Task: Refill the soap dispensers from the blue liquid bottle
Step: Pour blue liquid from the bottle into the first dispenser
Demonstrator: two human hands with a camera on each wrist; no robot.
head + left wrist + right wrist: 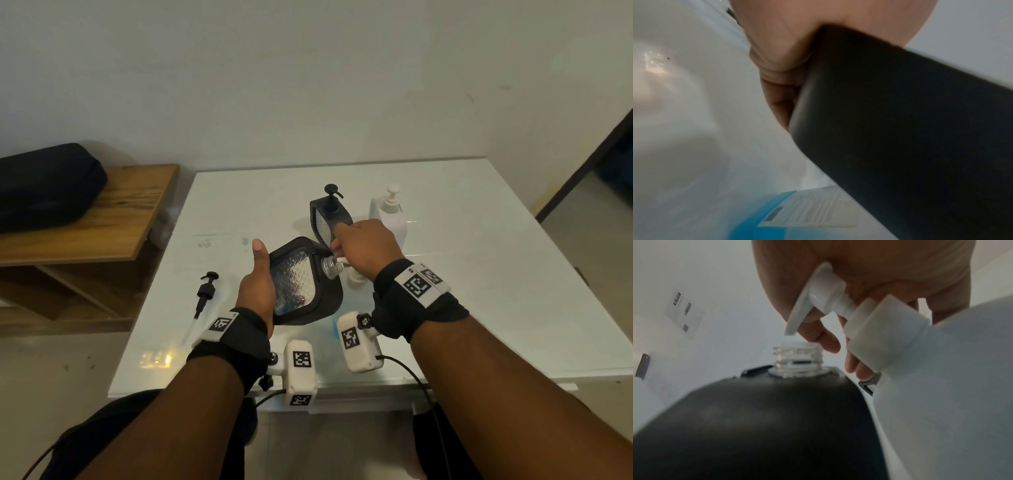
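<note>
Two black-framed soap dispensers with textured clear panels on the white glossy desk (462,274). Nearer dispenser (301,281) lifted and tilted, long axis running from about 7 o'clock at its base to 1 o'clock at its bare clear threaded neck (329,266), pump off. Second black dispenser (330,219) upright behind it at 12 o'clock, black pump on.

Left hand (257,287) grasps the tilted dispenser along its left side, thumb straight up, fingers wrapped under the black body. Right hand (366,253) curled over the white pump head (818,293) of the blue liquid bottle (334,325), fingers closed on it; nozzle tip points down just above the open neck. The bottle itself stands below the right wrist, at 5 o'clock from the tilted dispenser, mostly hidden.

Loose black pump with dip tube (203,298) lies flat at 9 o'clock of the left hand, well apart. White pump bottle (388,216) stands upright at 12 o'clock from the right hand.
</note>
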